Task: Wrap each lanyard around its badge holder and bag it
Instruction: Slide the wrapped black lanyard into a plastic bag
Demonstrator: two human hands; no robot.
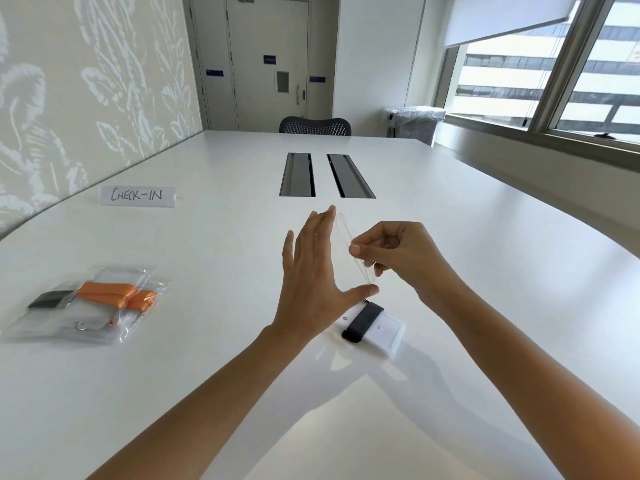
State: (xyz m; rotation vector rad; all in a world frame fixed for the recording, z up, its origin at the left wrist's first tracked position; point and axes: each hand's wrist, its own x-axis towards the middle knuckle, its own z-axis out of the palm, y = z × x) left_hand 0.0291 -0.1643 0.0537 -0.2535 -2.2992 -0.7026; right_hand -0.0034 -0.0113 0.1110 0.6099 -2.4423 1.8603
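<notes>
A thin clear plastic bag hangs edge-on in the air between my hands, above the table's middle. My left hand has straight fingers flat against the bag's left face, with the thumb under its lower corner. My right hand pinches the bag's right edge between thumb and curled fingers. Just below, on the white table, lies a white badge holder with a black lanyard wrapped around it. At the left lies a pile of clear bags that hold wrapped badge holders with orange and black lanyards.
A white card reading CHECK-IN lies at the far left of the table. Two dark cable slots are set into the table's centre. A black chair stands at the far end, before a door.
</notes>
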